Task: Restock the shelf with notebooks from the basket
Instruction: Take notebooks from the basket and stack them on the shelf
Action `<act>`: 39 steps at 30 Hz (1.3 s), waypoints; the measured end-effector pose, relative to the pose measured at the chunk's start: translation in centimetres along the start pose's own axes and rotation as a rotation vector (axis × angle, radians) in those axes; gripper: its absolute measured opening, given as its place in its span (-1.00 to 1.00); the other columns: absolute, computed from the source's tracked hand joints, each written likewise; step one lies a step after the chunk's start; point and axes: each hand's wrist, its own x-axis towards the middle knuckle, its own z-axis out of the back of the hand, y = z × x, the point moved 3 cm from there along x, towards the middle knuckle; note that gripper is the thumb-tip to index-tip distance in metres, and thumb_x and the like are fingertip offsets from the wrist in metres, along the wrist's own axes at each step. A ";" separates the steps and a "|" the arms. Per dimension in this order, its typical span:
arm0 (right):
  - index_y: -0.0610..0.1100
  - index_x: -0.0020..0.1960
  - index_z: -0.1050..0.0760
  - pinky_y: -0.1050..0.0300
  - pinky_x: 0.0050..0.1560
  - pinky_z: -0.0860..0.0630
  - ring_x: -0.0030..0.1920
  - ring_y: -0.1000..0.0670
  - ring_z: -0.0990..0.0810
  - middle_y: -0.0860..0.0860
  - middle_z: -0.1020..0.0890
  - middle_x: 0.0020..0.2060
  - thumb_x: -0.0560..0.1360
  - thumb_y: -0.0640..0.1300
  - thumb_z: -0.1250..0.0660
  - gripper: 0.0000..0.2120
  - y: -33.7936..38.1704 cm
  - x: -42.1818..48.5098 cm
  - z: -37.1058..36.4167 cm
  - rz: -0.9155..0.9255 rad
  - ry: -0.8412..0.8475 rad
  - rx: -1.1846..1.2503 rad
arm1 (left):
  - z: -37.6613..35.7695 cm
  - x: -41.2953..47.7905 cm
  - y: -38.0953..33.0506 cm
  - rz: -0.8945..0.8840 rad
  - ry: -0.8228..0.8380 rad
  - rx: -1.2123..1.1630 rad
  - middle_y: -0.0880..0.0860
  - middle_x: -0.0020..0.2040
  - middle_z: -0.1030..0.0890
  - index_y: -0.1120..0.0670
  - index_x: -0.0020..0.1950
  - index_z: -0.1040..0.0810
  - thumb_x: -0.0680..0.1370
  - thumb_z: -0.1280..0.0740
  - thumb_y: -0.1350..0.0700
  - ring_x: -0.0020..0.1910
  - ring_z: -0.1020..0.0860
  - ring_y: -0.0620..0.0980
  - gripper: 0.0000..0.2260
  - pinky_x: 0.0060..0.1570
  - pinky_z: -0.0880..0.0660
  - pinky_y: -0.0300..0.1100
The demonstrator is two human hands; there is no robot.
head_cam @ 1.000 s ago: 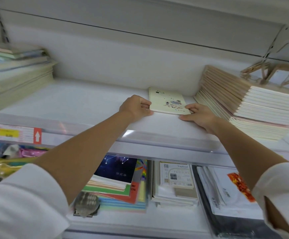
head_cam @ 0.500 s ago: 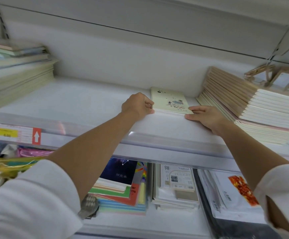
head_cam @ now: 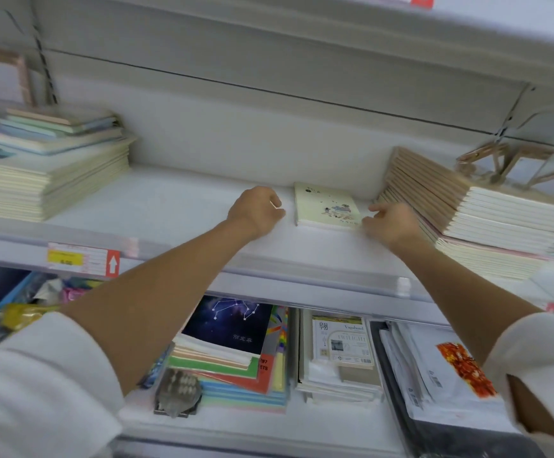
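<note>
A pale yellow notebook (head_cam: 327, 206) lies flat on the white shelf (head_cam: 170, 209), toward the back, and serves as the landmark here. Just left of it, the left hand (head_cam: 256, 211) rests on the shelf with its fingers (head_cam: 277, 206) curled into a loose fist; a narrow strip of bare shelf shows between the knuckles and the notebook's left edge, so the hand holds nothing. At the notebook's front right corner sits the right hand (head_cam: 391, 223), its fingers (head_cam: 373, 214) bent and partly spread, their tips at or just off the cover's edge; motion blur makes it impossible to tell whether they touch. It grips nothing. Right of the notebook, close beside it, a tall pile of tan-covered books (head_cam: 474, 213) leans back against the shelf wall. Well to the left of the notebook stands another stack (head_cam: 47, 170) of cream and pastel books. Below the notebook, on the lower shelf, lie a dark star-print book (head_cam: 229, 325) atop coloured paper, and a stack topped with a white printed cover (head_cam: 341, 338). A price tag (head_cam: 82, 262) with a red arrow is fixed to the shelf's front rail, down and left of the notebook.
</note>
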 end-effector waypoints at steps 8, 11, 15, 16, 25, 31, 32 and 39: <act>-0.07 -0.12 -0.63 0.11 -0.15 -0.52 -0.26 0.04 -0.56 0.08 -0.63 -0.27 0.42 -0.15 -0.33 -0.89 13.1 -11.5 -4.0 0.496 -0.051 0.236 | 8.8 -10.6 2.5 0.069 -0.372 -0.073 -0.06 -0.39 -0.46 0.01 -0.39 -0.35 0.43 -0.30 0.16 -0.32 -0.45 0.02 -0.77 -0.32 -0.35 -0.19; -0.02 -0.18 -0.61 0.15 -0.19 -0.51 -0.34 0.09 -0.51 0.12 -0.61 -0.32 0.41 -0.16 -0.36 -0.93 17.2 -17.4 -7.7 0.612 0.060 0.291 | 12.1 -15.5 6.4 0.147 -0.391 -0.076 -0.05 -0.41 -0.45 0.02 -0.41 -0.35 0.43 -0.31 0.17 -0.33 -0.45 0.03 -0.76 -0.28 -0.39 -0.16; -0.06 -0.18 -0.62 0.17 -0.20 -0.51 -0.33 0.09 -0.53 0.10 -0.62 -0.34 0.41 -0.19 -0.38 -0.93 21.2 -25.5 -13.3 0.696 0.266 0.309 | 16.6 -22.4 13.1 0.269 -0.444 -0.039 0.00 -0.44 -0.38 0.06 -0.41 -0.30 0.45 -0.33 0.17 -0.38 -0.38 0.03 -0.72 -0.31 -0.37 -0.12; -0.06 -0.20 -0.62 0.17 -0.20 -0.49 -0.34 0.10 -0.52 0.09 -0.61 -0.35 0.41 -0.20 -0.38 -0.93 22.0 -27.4 -14.9 0.691 0.333 0.317 | 17.5 -24.2 15.0 0.317 -0.455 -0.029 0.01 -0.45 -0.36 0.08 -0.40 -0.28 0.45 -0.33 0.17 -0.40 -0.36 0.02 -0.71 -0.33 -0.34 -0.12; -0.18 -0.13 -0.66 0.02 -0.09 -0.56 -0.19 -0.03 -0.62 -0.07 -0.69 -0.21 0.47 -0.19 -0.40 -0.92 25.1 -44.0 -28.0 0.631 0.838 0.275 | 22.6 -41.8 30.0 0.760 -0.546 -0.016 0.05 -0.44 -0.37 0.10 -0.39 -0.33 0.46 -0.33 0.17 -0.38 -0.38 0.07 -0.74 -0.34 -0.31 -0.16; -0.20 0.10 -0.60 0.08 -0.08 -0.49 -0.14 -0.03 -0.55 -0.08 -0.59 -0.09 0.49 -0.10 -0.43 -0.76 23.7 -51.3 -34.1 0.614 1.201 0.014 | 23.1 -52.3 38.1 1.033 -0.655 -0.083 0.08 -0.34 -0.53 0.19 -0.20 -0.57 0.50 -0.33 0.11 -0.24 -0.51 0.11 -0.84 -0.26 -0.36 -0.19; -0.20 0.11 -0.59 0.09 -0.07 -0.47 -0.11 -0.04 -0.55 -0.06 -0.57 -0.09 0.50 -0.11 -0.43 -0.76 23.4 -52.3 -35.0 0.609 1.238 -0.016 | 22.9 -53.9 39.2 1.071 -0.664 -0.101 0.08 -0.35 -0.52 0.20 -0.19 -0.57 0.50 -0.33 0.12 -0.26 -0.50 0.11 -0.84 -0.27 -0.35 -0.19; -0.17 0.14 -0.56 0.04 0.20 -0.48 0.18 -0.08 -0.54 -0.07 -0.57 0.15 0.47 -0.09 -0.44 -0.72 19.5 -56.7 -40.2 0.479 1.342 -0.130 | 20.1 -64.4 44.2 1.362 -0.716 -0.233 0.10 -0.33 -0.48 0.20 -0.17 -0.45 0.53 -0.29 0.13 -0.34 -0.45 0.12 -0.85 -0.35 -0.33 -0.19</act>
